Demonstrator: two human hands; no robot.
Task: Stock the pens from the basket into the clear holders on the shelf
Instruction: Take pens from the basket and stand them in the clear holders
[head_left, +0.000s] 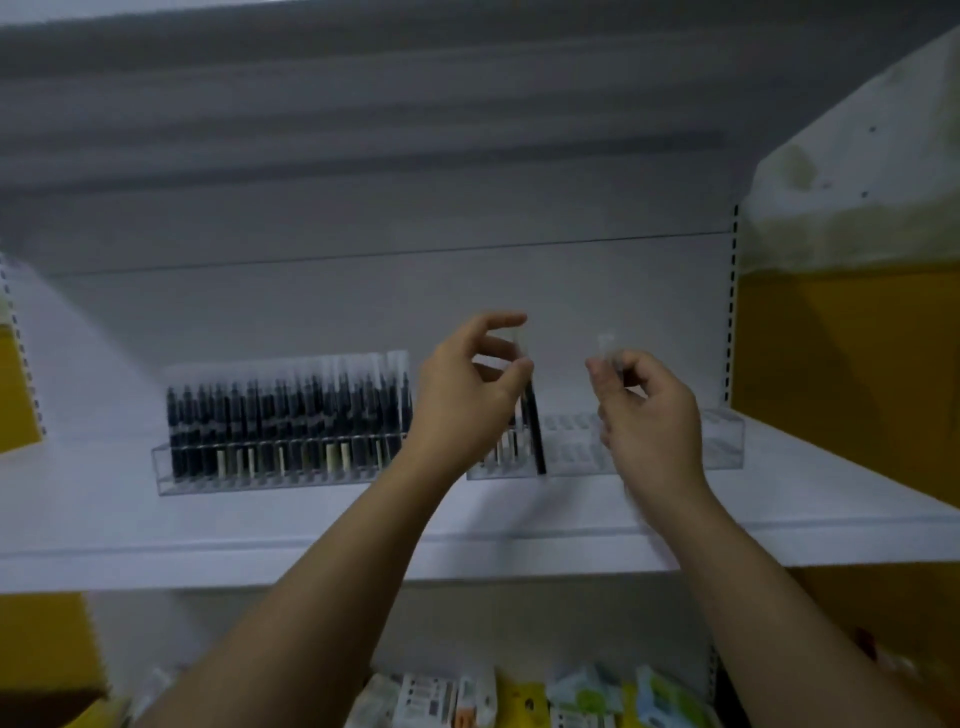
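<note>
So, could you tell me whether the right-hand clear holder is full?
Mostly empty: the right holder has a few pens at its left end; the rest looks bare.

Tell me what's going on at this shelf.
A person is stocking pens. The left hand pinches a black pen standing near the left end of the right holder, which is mostly empty. The right hand holds what looks like a second pen above that holder, though it is blurred. The left holder is packed with dark pens. Both holders sit on the white shelf.
</note>
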